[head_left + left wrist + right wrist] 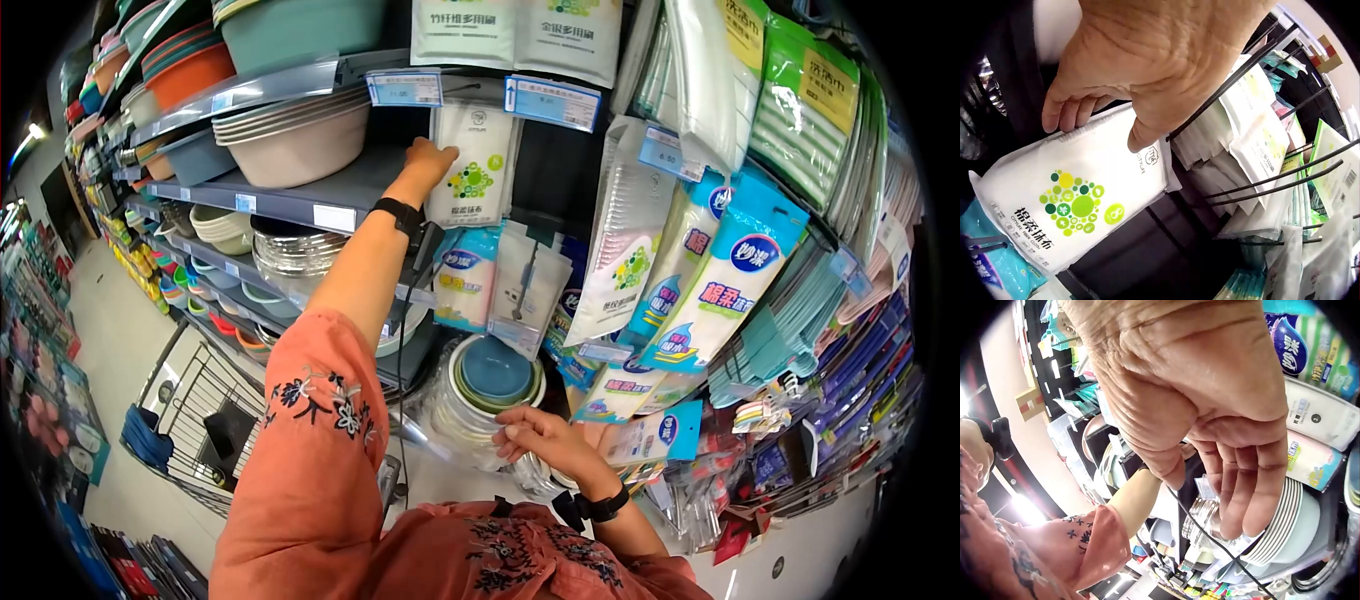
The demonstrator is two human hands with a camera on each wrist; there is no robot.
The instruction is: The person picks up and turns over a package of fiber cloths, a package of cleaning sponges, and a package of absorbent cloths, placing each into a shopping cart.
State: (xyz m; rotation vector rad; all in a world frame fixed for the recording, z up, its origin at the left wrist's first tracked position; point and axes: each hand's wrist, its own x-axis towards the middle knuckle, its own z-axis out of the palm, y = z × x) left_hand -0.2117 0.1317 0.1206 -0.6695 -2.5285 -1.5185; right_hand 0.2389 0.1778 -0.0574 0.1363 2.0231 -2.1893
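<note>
Overhead | left hand [430,160] is pinching top edge of white green-dotted plastic packet [478,172], its long axis hanging vertical | right hand [540,435] is idling well below, fingers loose, empty.

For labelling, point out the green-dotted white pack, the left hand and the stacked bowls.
white pack [1079,187], left wrist view, printed front
left hand [430,160], head view, its back
stacked bowls [495,372], head view, top bowl's inside
</note>
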